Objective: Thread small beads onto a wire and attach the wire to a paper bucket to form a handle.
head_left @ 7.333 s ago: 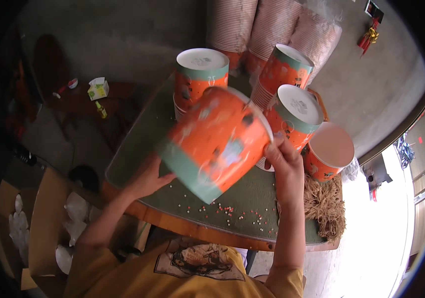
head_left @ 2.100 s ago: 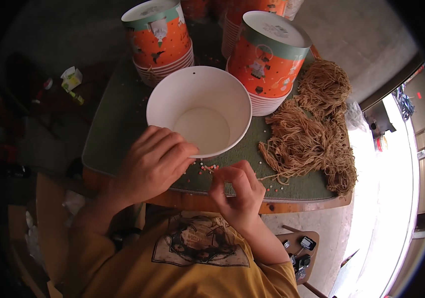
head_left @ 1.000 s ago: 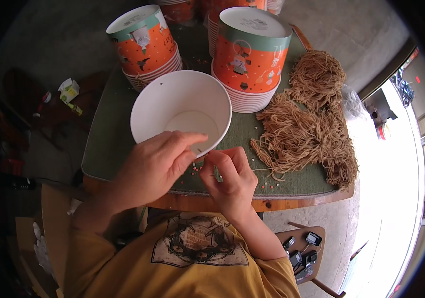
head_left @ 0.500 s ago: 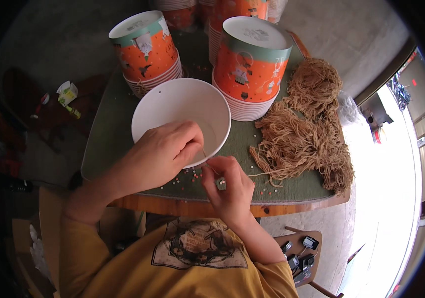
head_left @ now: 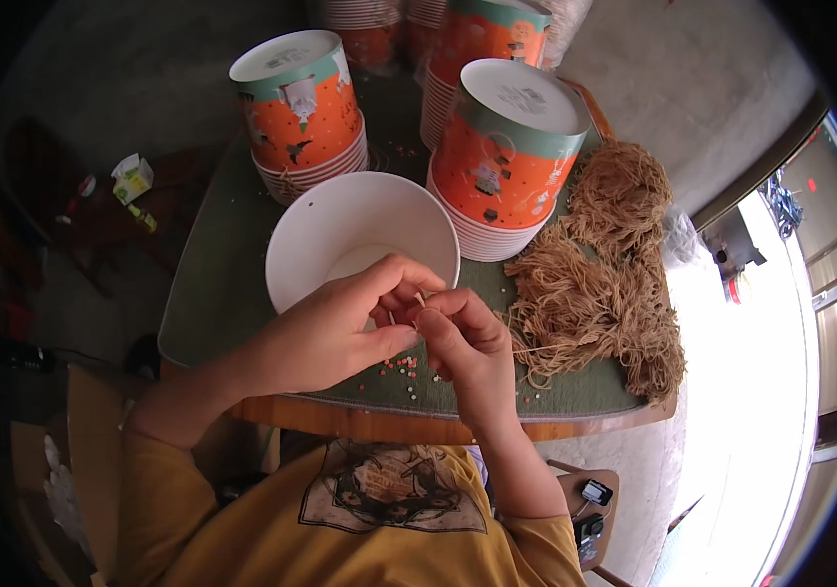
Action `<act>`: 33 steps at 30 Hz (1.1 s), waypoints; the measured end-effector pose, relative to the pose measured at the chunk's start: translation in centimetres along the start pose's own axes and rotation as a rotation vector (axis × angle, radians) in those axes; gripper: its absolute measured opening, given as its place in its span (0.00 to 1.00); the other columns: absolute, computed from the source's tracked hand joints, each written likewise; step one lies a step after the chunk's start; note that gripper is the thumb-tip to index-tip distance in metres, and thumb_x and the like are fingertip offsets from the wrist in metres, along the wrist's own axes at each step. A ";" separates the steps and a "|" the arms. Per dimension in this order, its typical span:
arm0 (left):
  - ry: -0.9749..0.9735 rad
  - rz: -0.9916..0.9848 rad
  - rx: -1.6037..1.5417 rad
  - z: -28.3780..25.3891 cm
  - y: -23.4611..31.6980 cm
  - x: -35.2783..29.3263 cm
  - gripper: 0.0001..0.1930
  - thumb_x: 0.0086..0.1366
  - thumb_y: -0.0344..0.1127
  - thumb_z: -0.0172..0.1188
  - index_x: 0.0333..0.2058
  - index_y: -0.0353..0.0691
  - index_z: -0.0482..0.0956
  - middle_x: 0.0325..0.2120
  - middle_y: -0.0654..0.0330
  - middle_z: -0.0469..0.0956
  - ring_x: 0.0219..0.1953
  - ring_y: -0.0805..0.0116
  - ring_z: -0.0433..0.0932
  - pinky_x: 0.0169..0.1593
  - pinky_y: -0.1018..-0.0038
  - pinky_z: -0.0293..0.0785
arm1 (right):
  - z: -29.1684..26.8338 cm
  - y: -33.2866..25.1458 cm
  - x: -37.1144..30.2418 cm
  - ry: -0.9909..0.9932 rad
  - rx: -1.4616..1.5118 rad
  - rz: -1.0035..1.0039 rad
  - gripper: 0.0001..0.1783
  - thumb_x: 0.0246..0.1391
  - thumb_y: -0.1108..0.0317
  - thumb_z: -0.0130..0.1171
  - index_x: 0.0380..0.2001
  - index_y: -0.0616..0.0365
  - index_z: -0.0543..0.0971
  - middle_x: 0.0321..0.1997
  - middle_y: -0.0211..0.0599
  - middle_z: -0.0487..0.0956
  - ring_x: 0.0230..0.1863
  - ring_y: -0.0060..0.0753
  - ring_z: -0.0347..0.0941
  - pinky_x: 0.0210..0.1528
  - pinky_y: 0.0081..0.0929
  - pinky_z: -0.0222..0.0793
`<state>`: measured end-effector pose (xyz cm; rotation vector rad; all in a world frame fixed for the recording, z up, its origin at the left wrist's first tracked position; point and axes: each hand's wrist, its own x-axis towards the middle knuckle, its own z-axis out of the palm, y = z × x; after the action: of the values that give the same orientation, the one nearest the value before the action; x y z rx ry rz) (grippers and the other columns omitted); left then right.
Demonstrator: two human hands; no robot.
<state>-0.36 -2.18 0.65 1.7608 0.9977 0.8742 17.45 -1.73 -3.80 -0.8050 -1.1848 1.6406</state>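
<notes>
My left hand (head_left: 335, 328) and my right hand (head_left: 472, 347) meet at the fingertips over the near right rim of a white paper bucket (head_left: 316, 245). A thin tan cord (head_left: 534, 348) runs from my right hand to a heap of tan cord (head_left: 585, 284) on the right. Right thumb and forefinger pinch the cord; a short pale bit shows between the hands. Left fingers are curled around the same spot, their tips partly hidden. The bucket stands mouth up, with a small dark hole in its far left wall.
Upside-down stacks of orange-and-green paper buckets stand behind, one at left (head_left: 301, 122), one at right (head_left: 506, 176), more farther back. Small paper discs (head_left: 404, 367) lie scattered on the green cloth (head_left: 213, 284) near the table's front edge. A stool (head_left: 599, 519) with small devices is below right.
My left hand has drawn back from inside the bucket to the rim, and its fingers have met those of my right hand. The view has shifted slightly, so the table sits lower.
</notes>
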 end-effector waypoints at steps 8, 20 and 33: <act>-0.096 -0.276 -0.407 -0.1 -1.4 1.3 0.08 0.67 0.26 0.56 0.42 0.33 0.69 0.34 0.62 0.77 0.38 0.79 0.75 0.42 0.79 0.74 | 0.1 0.0 0.2 0.051 0.089 0.084 0.09 0.62 0.61 0.58 0.36 0.54 0.77 0.24 0.18 0.73 0.21 0.07 0.65 0.21 0.09 0.56; 0.027 -0.205 -0.265 -1.0 -1.7 1.4 0.06 0.68 0.32 0.56 0.36 0.34 0.74 0.34 0.64 0.76 0.38 0.79 0.74 0.46 0.79 0.71 | 1.1 2.4 0.1 0.148 0.073 -0.173 0.10 0.67 0.69 0.47 0.48 0.56 0.64 0.29 0.28 0.71 0.30 0.18 0.67 0.32 0.15 0.64; -0.066 -0.117 -0.475 -1.2 -2.2 2.1 0.04 0.69 0.31 0.55 0.37 0.37 0.70 0.32 0.68 0.73 0.37 0.83 0.72 0.43 0.82 0.71 | 0.6 -5.6 0.6 -0.253 -0.610 -0.278 0.08 0.60 0.68 0.56 0.33 0.63 0.77 0.28 0.31 0.78 0.27 0.18 0.72 0.30 0.18 0.67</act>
<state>-1.07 0.68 -0.72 1.3075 0.7642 0.8861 18.44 -0.82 1.71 -0.7623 -1.9338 1.1783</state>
